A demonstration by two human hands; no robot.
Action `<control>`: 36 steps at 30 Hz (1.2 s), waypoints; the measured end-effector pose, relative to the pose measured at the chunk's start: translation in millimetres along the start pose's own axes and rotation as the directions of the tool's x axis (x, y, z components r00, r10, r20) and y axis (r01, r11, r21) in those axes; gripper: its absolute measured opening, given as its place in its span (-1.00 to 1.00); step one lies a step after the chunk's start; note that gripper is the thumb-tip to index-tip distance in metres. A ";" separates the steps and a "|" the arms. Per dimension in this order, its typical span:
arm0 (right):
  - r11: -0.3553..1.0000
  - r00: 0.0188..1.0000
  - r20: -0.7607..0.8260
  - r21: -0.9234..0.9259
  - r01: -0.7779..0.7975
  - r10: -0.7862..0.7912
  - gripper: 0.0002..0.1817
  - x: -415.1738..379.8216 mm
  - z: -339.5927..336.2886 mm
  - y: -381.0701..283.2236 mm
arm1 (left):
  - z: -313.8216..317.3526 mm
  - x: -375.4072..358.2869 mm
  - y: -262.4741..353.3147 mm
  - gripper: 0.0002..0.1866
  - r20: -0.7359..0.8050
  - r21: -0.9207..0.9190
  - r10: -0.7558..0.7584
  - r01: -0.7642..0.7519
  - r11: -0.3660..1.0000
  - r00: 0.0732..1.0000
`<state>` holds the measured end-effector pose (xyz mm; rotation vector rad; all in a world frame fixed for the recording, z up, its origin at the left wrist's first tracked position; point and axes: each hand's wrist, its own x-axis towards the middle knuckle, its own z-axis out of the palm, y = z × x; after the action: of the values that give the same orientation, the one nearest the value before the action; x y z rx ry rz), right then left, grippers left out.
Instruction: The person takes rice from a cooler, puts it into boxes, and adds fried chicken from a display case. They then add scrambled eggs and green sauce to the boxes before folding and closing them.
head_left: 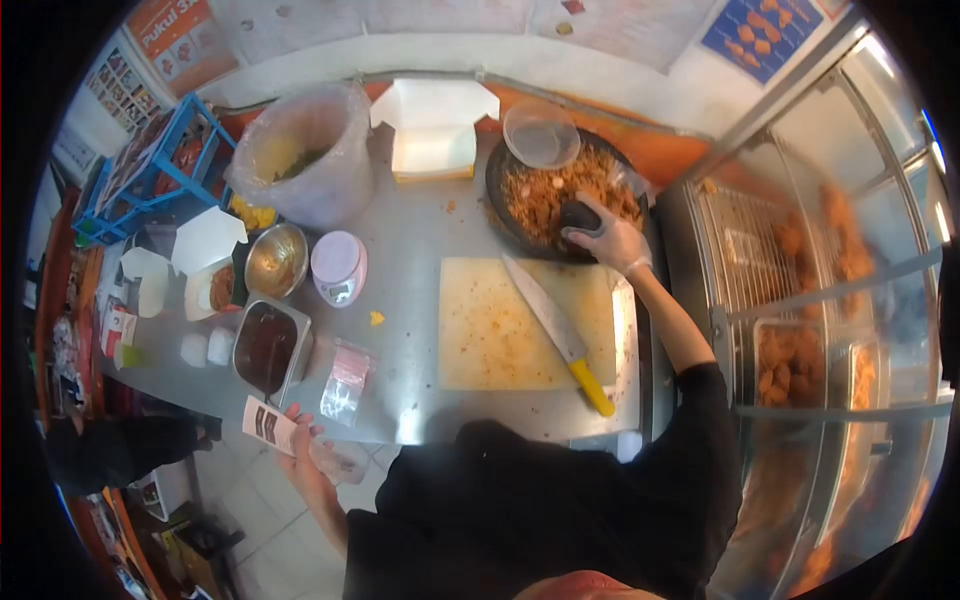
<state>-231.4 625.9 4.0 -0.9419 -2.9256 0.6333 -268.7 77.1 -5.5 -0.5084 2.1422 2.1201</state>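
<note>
My right hand, in a clear plastic glove, is closed around a dark stone pestle. The pestle sits in a wide black mortar filled with crumbled brown food. A clear plastic bowl rests at the mortar's far side. Below my left hand's fingertips, off the table's front edge, shows a clear plastic piece. That left hand grips a white printed slip with dark blocks on it. A knife with a yellow handle lies across the stained cutting board, just in front of the mortar.
An open paper box and a bag-lined bin stand at the back. Further left are a pink scale, a metal bowl and a sauce pan. A glass display case borders the right. Someone's dark sleeve shows at left.
</note>
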 end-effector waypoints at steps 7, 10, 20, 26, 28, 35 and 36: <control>0.718 0.721 -0.617 0.652 0.244 0.315 -0.31 14.7 -58.8 -58.4 | 9.9 18.1 6.6 -0.59 0.000 0.009 0.011 -0.011 1.000 1.000; 0.953 0.954 -0.256 -0.213 -0.214 0.157 -0.16 73.9 41.8 28.1 | 21.2 13.1 8.1 -0.60 0.010 -0.004 0.003 -0.003 1.000 1.000; 0.964 0.897 -0.415 -0.140 -0.226 0.150 -0.21 70.5 22.3 6.6 | 18.4 4.8 -5.0 -0.63 -0.035 0.004 -0.030 0.030 1.000 0.999; 0.911 0.954 -0.056 -0.318 0.263 -0.295 -0.38 143.1 -18.9 81.0 | 20.1 -13.6 4.9 -0.64 0.079 0.070 -0.016 0.011 0.998 0.997; 0.968 0.934 -0.296 -0.085 -0.235 0.201 -0.36 88.0 -29.8 42.8 | 9.1 -16.1 0.9 -0.65 0.053 0.071 -0.015 0.011 0.997 0.998; 0.537 0.843 -0.017 -0.778 0.327 -0.538 -0.24 96.9 -26.0 43.9 | -3.4 -20.8 -5.8 -0.65 -0.069 0.062 -0.014 0.018 0.998 0.998; 0.605 0.876 0.207 -0.653 0.455 -0.436 -0.21 99.3 -19.4 31.2 | -1.2 -20.8 -1.8 -0.65 -0.062 0.060 0.005 -0.001 0.998 0.998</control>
<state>-292.9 711.8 -1.7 -0.1151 -3.2396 -0.5230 -248.4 79.6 -1.2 -0.5729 2.2328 2.0608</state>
